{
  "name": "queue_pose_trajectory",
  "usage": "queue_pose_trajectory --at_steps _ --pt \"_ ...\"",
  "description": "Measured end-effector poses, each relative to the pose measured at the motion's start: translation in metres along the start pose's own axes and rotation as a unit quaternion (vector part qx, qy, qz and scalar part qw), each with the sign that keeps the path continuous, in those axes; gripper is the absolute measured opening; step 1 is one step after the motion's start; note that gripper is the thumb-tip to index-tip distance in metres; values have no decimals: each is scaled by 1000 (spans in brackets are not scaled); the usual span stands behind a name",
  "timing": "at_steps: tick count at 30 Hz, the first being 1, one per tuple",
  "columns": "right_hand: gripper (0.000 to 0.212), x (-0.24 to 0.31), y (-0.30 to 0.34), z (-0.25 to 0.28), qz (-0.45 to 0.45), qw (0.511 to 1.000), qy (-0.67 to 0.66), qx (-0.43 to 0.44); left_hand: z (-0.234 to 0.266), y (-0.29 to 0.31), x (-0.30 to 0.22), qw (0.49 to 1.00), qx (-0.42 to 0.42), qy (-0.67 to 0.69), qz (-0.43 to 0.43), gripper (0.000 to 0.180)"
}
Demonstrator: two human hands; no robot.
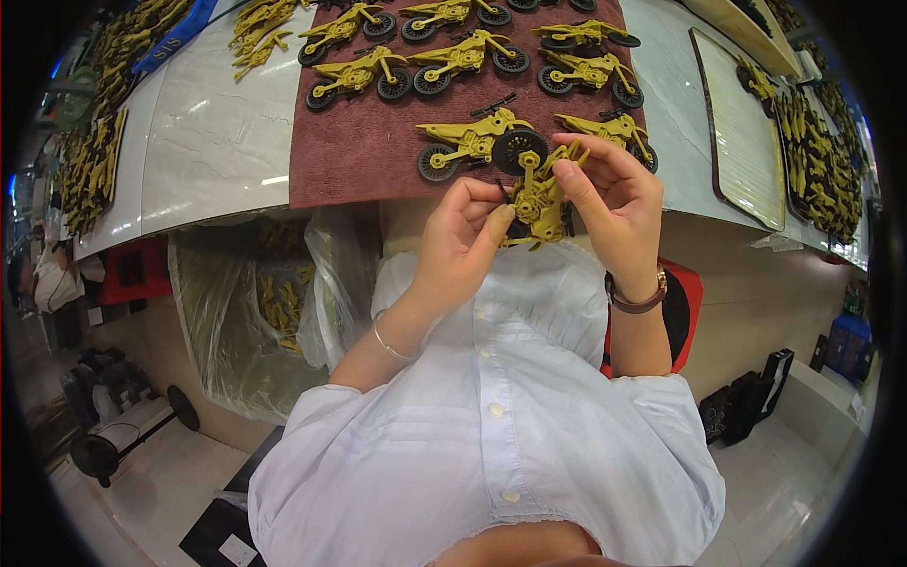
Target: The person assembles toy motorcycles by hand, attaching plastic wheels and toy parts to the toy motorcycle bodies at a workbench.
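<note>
One yellow toy motorcycle (540, 210) is held near the front edge of the surface (222, 142) (partly covered by maroon cloth (364, 142)). Left grip (461, 233): thumb and fingers nearly closed on its left side. Right grip (619, 210): likewise, pinching yellow bodywork.

A toy-assembly workshop: yellow-and-black plastic toy motorbikes (463, 57) lie in rows at twelve o'clock, small yellow plastic parts (814, 170) heaped towards two o'clock.

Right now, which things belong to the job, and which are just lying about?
Likely job:
- yellow toy motorcycle, in left hand and right hand
- other motorcycles on maroon cloth
- bagged yellow parts

Likely lying about:
- blue container, right
- black floor items, lower right
</note>
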State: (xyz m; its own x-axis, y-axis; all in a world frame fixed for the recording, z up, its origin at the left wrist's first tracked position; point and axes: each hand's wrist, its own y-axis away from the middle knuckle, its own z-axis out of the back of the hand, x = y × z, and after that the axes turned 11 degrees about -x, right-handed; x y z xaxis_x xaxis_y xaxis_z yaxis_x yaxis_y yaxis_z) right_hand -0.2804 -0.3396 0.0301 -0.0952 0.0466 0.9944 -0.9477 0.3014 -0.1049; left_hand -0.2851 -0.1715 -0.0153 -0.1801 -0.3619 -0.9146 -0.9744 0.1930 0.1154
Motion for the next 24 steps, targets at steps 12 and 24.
queue_pose_trajectory --at_steps 12,24 --pt "36 -4 -3 7 -35 996 -64 57 3 -1 2 1000 11 12 17 17" --pt "55 -4 -5 15 -62 992 -30 104 3 -1 2 999 8 13 34 16"
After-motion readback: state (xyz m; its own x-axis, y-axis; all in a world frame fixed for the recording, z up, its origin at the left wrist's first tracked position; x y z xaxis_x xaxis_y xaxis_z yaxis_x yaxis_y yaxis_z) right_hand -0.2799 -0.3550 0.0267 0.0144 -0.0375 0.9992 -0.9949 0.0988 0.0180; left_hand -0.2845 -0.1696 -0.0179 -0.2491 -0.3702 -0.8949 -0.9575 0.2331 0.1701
